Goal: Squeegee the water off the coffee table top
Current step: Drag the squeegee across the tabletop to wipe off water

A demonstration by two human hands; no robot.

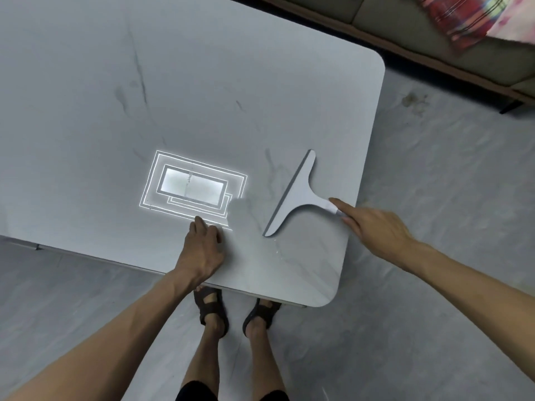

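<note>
A pale grey marbled coffee table top (pixel 202 82) fills the upper left of the head view. A light grey T-shaped squeegee (pixel 295 195) lies flat on it near the right edge, blade toward the table's middle. My right hand (pixel 373 224) is at the end of the squeegee's handle, index finger stretched along it and the other fingers curled around its tip. My left hand (pixel 202 250) rests knuckles-up on the table near the front edge, fingers curled, holding nothing. A few small droplets (pixel 278 250) glint below the blade.
A bright reflection of a ceiling light (pixel 192 186) shines on the table. The table's rounded corners (pixel 327 299) lie close to my sandalled feet (pixel 237 311). A sofa (pixel 434 33) with patterned cloth stands at the top right across marbled floor (pixel 434 169).
</note>
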